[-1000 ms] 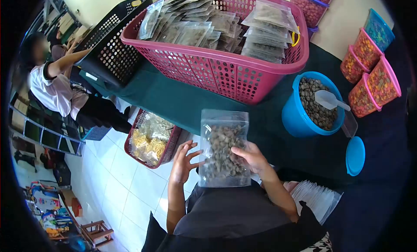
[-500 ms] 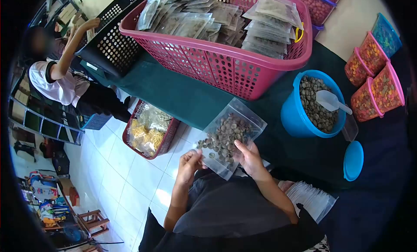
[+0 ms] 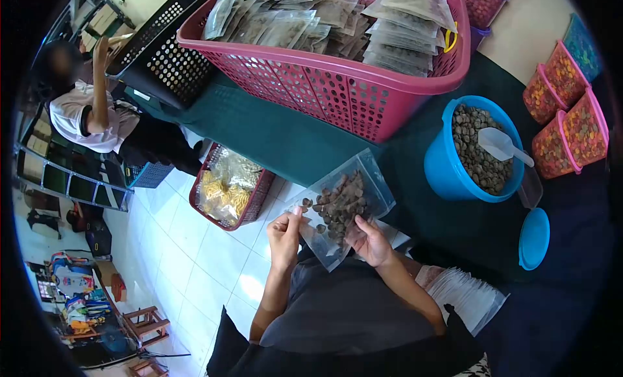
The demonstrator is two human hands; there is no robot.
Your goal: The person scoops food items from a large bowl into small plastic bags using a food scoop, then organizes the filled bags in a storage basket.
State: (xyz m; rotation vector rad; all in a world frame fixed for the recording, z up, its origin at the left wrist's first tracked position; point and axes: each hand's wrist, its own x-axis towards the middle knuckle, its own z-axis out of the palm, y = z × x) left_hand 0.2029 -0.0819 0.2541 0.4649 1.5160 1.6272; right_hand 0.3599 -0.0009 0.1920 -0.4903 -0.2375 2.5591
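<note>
A clear plastic bag (image 3: 344,205) with small brown round pieces inside is held before my body. My left hand (image 3: 284,237) pinches the bag's left edge between thumb and fingers. On the bag's lower right side, my right hand (image 3: 372,240) grips it with the thumb on top. To the right stands a blue bucket (image 3: 438,159) of similar brown pieces (image 3: 474,143), with a clear scoop (image 3: 500,145) lying on them. A stack of flat clear bags (image 3: 464,299) lies by my right forearm.
A pink basket (image 3: 311,72) of filled bags stands on the green-covered table (image 3: 279,140). Beside it are a black basket (image 3: 165,65), tubs of colourful pieces (image 3: 581,127) and a blue lid (image 3: 534,239). A floor basket (image 3: 256,198) holds bags; another person (image 3: 97,117) stands left.
The bag is slightly more upright, and its pieces have gathered towards the middle and right. My left hand has moved up a little. The other person's arm has shifted left.
</note>
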